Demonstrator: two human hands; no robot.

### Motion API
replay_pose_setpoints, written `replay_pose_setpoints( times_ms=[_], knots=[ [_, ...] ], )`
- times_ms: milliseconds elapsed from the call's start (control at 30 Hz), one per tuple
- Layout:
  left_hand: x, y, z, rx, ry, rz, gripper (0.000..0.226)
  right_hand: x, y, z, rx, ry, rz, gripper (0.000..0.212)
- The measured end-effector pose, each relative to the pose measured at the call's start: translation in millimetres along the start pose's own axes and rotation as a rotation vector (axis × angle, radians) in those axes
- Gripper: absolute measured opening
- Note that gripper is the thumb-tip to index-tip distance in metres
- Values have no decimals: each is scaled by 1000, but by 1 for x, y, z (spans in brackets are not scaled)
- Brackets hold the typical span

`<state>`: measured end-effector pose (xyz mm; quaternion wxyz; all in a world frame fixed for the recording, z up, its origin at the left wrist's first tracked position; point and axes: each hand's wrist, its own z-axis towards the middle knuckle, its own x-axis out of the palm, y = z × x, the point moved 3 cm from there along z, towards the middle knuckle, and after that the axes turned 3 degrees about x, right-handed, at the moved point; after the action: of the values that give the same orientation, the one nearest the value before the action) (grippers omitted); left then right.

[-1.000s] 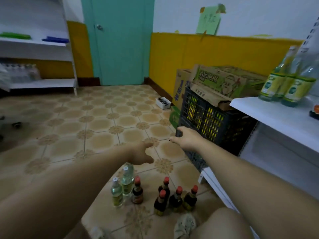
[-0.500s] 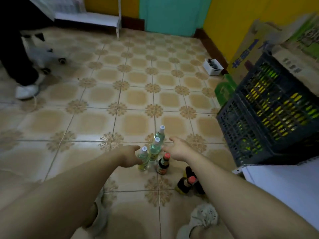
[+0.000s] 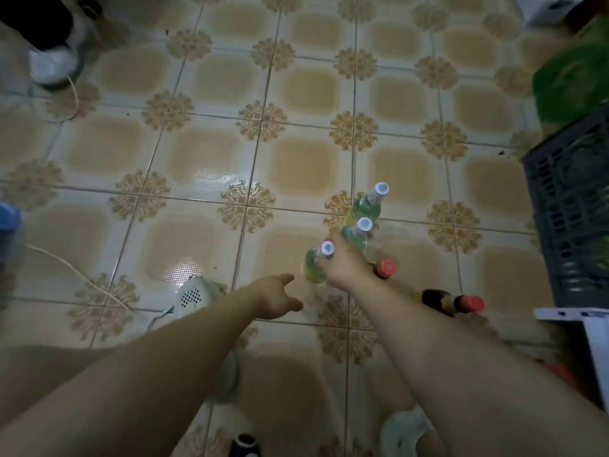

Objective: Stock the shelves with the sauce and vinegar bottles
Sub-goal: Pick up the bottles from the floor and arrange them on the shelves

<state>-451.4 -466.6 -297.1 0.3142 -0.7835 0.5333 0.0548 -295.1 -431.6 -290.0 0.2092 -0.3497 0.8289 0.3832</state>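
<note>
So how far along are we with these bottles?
Nothing shows as shelved in this view. In hand: the right hand grips the neck of the nearest white-capped bottle, standing on the tiled floor; the left hand reaches in, open. Left: two more white-capped bottles and at least two red-capped dark bottles beside them.

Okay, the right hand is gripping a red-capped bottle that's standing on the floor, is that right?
Not quite. The head view shows the right hand gripping a white-capped bottle that's standing on the floor. A red-capped bottle stands just beside the wrist, not in the fingers.
</note>
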Motion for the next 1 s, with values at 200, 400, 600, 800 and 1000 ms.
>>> replay_pose_setpoints(
  times_ms=[200, 400, 600, 800, 1000],
  knots=[
    [5, 5, -9, 18, -4, -1, 78, 8, -2, -16, 16, -133, 73, 15],
    [-17, -24, -53, 146, -116, 58, 92, -33, 20, -92, -124, -321, 203, 17],
    [-24, -67, -134, 368, -290, -31, 121, -116, 57, -209, -353, -637, 362, 33],
    [-22, -140, -248, 801, -490, -252, 84, -217, 92, -340, -513, -989, 620, 32],
    [-5, -205, -361, 1091, -327, -511, 71, -276, 90, -463, -601, -1088, 715, 43]
  ],
)
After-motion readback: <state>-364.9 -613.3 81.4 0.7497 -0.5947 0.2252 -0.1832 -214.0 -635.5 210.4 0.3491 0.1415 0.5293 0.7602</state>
